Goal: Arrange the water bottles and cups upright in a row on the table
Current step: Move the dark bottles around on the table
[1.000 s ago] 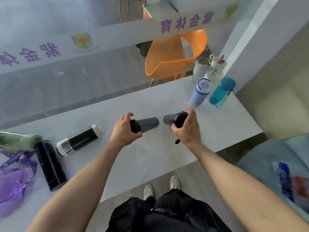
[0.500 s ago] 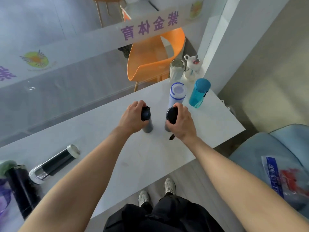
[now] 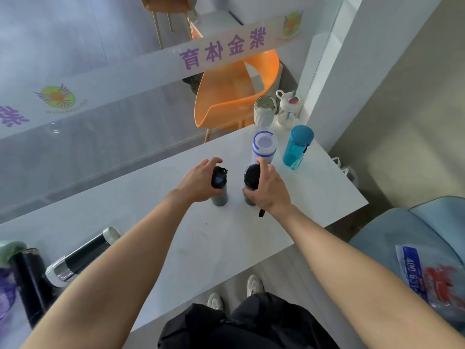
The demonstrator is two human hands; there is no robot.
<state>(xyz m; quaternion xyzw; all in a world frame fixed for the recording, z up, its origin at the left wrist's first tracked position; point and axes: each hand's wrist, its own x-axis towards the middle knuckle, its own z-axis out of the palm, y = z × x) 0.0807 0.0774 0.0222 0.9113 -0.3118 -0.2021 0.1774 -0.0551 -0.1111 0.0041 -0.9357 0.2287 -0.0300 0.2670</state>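
Two dark grey bottles stand upright side by side on the white table (image 3: pixel 314 197). My left hand (image 3: pixel 196 182) grips the left dark bottle (image 3: pixel 219 187), and my right hand (image 3: pixel 266 187) grips the right dark bottle (image 3: pixel 250 177), whose strap hangs below. Behind them stand a white bottle with blue rings (image 3: pixel 263 147), a teal bottle (image 3: pixel 297 147), a grey-lidded cup (image 3: pixel 263 112) and a white cup with a straw (image 3: pixel 288 109). At the left lie a black-and-silver flask (image 3: pixel 80 258), a black bottle (image 3: pixel 30 285) and a green bottle (image 3: pixel 10 248).
A glass wall with purple lettering runs along the table's far edge, with an orange chair (image 3: pixel 234 96) behind it. A white pillar stands at the table's right end. A light blue seat (image 3: pixel 415 238) with a plastic bag is at the right. Something purple (image 3: pixel 5 298) lies at the far left.
Both dark bottles lay on their sides a second ago; my hands have turned them upright and set them on the table, closer to the standing bottles.
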